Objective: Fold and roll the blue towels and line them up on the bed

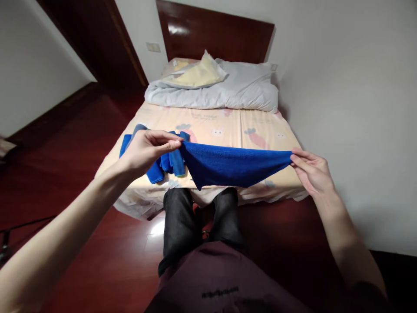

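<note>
A blue towel [231,167] is stretched in the air between my hands, its upper edge nearly straight and its lower part hanging loose. My left hand [148,148] pinches one corner between thumb and fingers. At the other end, my right hand [311,167] grips the opposite corner the same way. Behind and below my left hand, several folded or rolled blue cloths [154,172] lie on the bed [270,126]; my hand and wrist partly cover them.
Toward the headboard [218,32] lie a folded grey-white quilt [247,89] and a pale yellow pillow [198,74]. A white wall [352,108] rises close on the right. Dark red floor [81,143] runs along the left. My legs stand at the bed's foot edge.
</note>
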